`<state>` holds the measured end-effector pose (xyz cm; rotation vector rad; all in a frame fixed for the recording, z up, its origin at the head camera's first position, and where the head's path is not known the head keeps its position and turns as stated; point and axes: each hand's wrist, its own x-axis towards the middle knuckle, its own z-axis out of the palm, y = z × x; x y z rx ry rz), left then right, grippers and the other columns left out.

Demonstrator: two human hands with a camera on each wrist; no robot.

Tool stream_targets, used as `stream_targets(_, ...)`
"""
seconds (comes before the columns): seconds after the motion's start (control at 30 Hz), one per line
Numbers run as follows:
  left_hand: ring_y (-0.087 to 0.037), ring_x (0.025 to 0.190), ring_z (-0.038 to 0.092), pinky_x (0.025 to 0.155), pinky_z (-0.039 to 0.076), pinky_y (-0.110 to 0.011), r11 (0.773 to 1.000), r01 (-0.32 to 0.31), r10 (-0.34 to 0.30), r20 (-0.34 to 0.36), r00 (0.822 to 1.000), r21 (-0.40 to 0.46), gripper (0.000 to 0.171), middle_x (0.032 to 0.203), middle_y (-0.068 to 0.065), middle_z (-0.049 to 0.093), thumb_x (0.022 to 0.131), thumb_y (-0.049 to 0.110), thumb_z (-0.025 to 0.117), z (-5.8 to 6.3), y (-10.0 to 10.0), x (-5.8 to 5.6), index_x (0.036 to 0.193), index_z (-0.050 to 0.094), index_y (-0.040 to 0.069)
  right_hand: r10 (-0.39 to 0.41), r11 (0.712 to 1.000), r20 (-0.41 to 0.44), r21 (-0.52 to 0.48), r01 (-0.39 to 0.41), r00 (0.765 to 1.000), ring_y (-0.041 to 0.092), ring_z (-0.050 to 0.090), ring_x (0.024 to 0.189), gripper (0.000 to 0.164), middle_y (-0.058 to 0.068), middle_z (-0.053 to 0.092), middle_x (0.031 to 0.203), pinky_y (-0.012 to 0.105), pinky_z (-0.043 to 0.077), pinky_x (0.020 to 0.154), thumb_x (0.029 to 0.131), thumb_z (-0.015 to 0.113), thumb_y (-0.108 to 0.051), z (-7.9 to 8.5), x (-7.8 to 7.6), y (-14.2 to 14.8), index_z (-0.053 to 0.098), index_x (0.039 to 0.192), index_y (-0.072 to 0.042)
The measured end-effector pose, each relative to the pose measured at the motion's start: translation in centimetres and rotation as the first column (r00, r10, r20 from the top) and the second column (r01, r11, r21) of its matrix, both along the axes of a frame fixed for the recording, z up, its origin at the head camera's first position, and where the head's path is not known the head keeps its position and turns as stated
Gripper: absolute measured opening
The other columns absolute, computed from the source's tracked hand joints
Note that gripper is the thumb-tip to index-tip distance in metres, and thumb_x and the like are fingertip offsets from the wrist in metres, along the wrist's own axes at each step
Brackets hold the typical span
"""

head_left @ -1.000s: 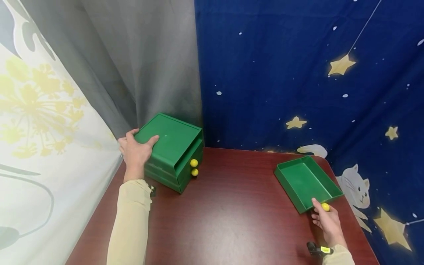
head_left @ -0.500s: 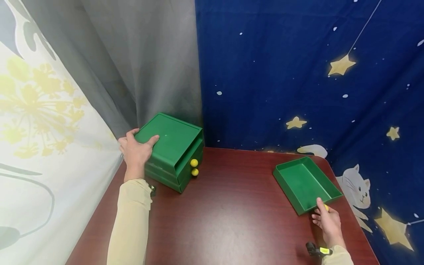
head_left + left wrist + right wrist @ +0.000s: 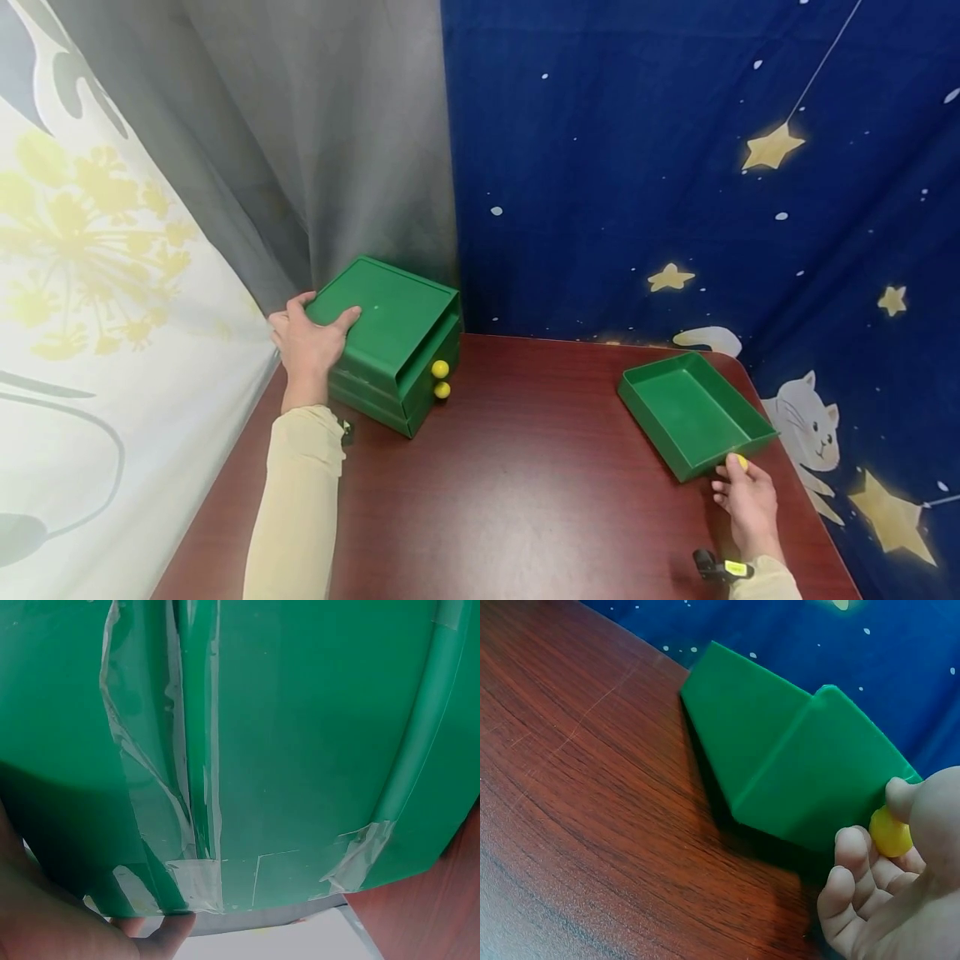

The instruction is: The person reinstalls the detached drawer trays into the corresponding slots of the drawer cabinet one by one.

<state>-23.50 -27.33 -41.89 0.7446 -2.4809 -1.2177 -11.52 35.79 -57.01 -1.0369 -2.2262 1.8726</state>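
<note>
A green drawer cabinet [image 3: 382, 321] with two yellow knobs stands at the back left of the table, its top slot without a drawer. My left hand [image 3: 306, 343] grips its left rear edge, thumb on top. In the left wrist view, fingertips [image 3: 172, 934] curl at the edge of the taped cabinet side [image 3: 315, 750]. At the table's right, my right hand [image 3: 750, 504] pinches the yellow knob [image 3: 890, 832] of a loose green drawer [image 3: 686, 412]. Nothing lies inside the drawer. A dark shadow shows beneath it in the right wrist view; whether it touches the table is unclear.
The reddish-brown table [image 3: 517, 467] stretches between cabinet and drawer. A grey curtain [image 3: 360, 150] hangs behind the cabinet, and a dark blue star-print cloth [image 3: 585, 183] runs along the back and right. On the left hangs a white floral cloth [image 3: 112, 350].
My right thumb has slid rightward along the drawer's front onto the yellow knob, and the drawer has shifted only slightly. The left hand and the cabinet have stayed put.
</note>
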Motion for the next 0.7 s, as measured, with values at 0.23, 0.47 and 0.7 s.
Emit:
stream_targets(0.23, -0.037, 0.141, 0.024, 0.107, 0.037, -0.058, 1.0, 0.0, 0.0, -0.002, 1.0, -0.003, 0.094, 0.152, -0.02, 0.024, 0.081, 0.071, 0.069, 0.05, 0.1, -0.11, 0.156, 0.035, 0.025, 0.017, 0.999, -0.024, -0.037, -0.017, 1.0, 0.001, 0.061, 0.066, 0.043, -0.019, 0.061, 0.078, 0.022, 0.054, 0.061, 0.109, 0.039, -0.042, -0.01, 0.12, -0.16, 0.047, 0.127, -0.004)
stream_targets(0.47, -0.036, 0.14, 0.024, 0.108, 0.037, -0.058, 1.0, -0.001, 0.001, -0.005, 1.0, 0.002, 0.094, 0.151, -0.019, 0.024, 0.081, 0.071, 0.069, 0.03, 0.15, -0.08, 0.156, 0.035, 0.025, 0.015, 0.999, -0.041, -0.048, -0.017, 0.999, 0.001, 0.062, 0.064, 0.036, -0.018, 0.062, 0.076, 0.022, 0.054, 0.059, 0.11, 0.037, -0.038, -0.29, 0.16, -0.26, 0.049, 0.121, -0.005)
stream_targets(0.7, -0.036, 0.141, 0.024, 0.109, 0.037, -0.058, 1.0, -0.005, 0.005, 0.0, 1.0, 0.001, 0.095, 0.152, -0.02, 0.024, 0.081, 0.072, 0.069, -0.12, 0.04, -0.08, 0.156, 0.034, 0.026, 0.022, 0.999, -0.032, -0.024, -0.023, 0.999, 0.001, 0.061, 0.067, 0.043, -0.016, 0.06, 0.079, 0.022, 0.053, 0.061, 0.11, 0.037, -0.042, -0.07, 0.08, -0.27, 0.051, 0.12, -0.003)
